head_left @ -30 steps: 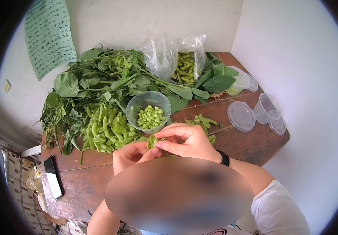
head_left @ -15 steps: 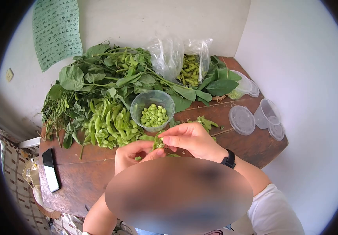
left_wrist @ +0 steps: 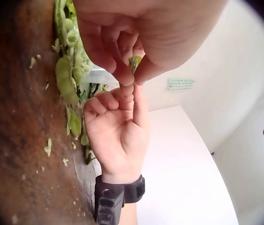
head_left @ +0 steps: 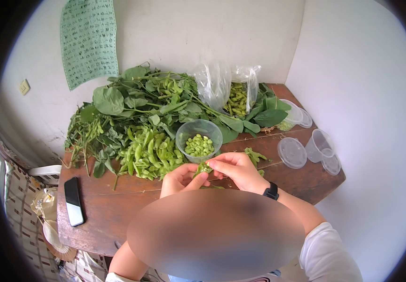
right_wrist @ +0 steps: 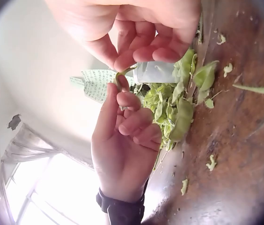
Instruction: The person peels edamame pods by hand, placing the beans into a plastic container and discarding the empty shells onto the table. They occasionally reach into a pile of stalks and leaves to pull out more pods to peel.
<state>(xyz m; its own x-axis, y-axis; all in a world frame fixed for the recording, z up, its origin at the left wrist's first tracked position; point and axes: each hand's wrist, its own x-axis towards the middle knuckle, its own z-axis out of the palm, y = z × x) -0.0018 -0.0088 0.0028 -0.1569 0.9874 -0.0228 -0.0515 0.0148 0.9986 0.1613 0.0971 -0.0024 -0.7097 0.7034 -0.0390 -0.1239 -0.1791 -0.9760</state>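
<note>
A green edamame pod (head_left: 203,169) is held between both hands, just in front of a clear plastic tub (head_left: 199,134). My left hand (head_left: 183,180) grips its near end with thumb and curled fingers. From the other side, my right hand (head_left: 240,171) pinches the upper end between thumb and index finger. The right wrist view shows a thin strip of the pod (right_wrist: 119,77) between the two sets of fingertips; the fingers hide most of it. Inside the tub lie several shelled beans (head_left: 199,145). To its left sits a heap of whole pods (head_left: 149,152).
Leafy bean stalks (head_left: 132,101) cover the table's back, with a clear bag of pods (head_left: 237,99) among them. Several lids (head_left: 292,152) and an empty cup (head_left: 319,144) stand at the right. A phone (head_left: 73,202) lies front left. Pod scraps (left_wrist: 48,147) dot the wooden table.
The head view has shifted, so the table sits further right and lower in it. Both hands keep hold of the pod near the tub; their fingers have shifted slightly along it.
</note>
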